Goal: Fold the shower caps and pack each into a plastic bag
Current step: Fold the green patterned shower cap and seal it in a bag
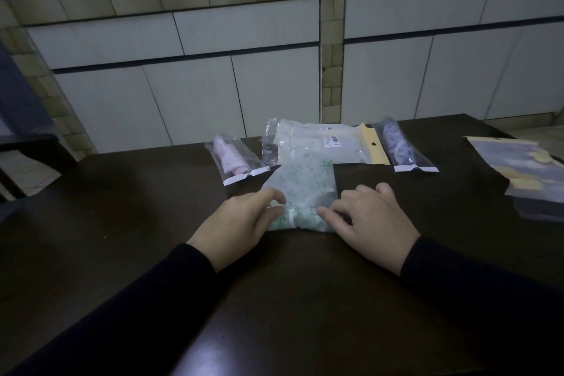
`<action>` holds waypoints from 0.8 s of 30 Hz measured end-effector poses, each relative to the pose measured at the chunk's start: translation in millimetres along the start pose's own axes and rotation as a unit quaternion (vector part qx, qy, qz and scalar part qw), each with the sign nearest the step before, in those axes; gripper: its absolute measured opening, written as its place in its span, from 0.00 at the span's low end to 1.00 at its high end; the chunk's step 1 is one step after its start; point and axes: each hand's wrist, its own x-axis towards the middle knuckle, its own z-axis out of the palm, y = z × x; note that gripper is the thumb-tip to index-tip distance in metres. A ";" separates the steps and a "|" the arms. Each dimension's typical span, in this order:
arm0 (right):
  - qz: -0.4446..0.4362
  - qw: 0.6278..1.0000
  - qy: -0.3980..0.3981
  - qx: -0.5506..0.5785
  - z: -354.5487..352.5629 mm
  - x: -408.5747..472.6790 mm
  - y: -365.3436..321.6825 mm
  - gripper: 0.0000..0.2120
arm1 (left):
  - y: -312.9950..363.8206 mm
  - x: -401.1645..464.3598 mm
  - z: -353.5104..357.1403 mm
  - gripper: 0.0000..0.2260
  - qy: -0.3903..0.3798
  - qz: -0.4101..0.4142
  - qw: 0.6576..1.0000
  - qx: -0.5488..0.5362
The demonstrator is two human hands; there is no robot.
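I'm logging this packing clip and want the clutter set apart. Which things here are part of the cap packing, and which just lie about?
Part of the job: green-patterned shower cap under both hands, left hand, right hand, packed pink cap, packed blue cap, large packet.

Lying about: printed sheets on the table.

My cap (pixel 300 189): pale, green leaf print. Left bagged cap (pixel 232 159): pink-white. Right bagged cap (pixel 396 140): blue-white pattern. Big packet (pixel 335 143): white, yellow header. Table (pixel 122 192): dark brown. My sleeves (pixel 137 299): black.
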 end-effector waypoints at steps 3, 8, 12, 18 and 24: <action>0.006 1.000 0.010 0.029 1.3 0.2 1.8 0.19 | 2.8 -1.7 1.8 0.10 0.024 0.035 0.998 0.046; -0.035 0.989 0.058 0.131 3.3 2.9 1.8 0.09 | 6.2 0.3 7.5 0.09 0.106 0.082 0.977 0.168; -0.151 0.983 0.046 0.096 6.1 2.0 -1.5 0.12 | 4.4 -2.0 9.7 0.14 0.050 0.109 0.987 0.109; -0.103 0.991 -0.008 0.082 3.3 -1.8 -6.7 0.19 | -9.0 1.8 6.7 0.16 -0.042 0.056 0.996 0.061; -0.066 0.995 -0.045 0.054 -3.8 4.0 -10.0 0.23 | -15.9 6.1 4.0 0.19 -0.058 0.051 0.997 0.032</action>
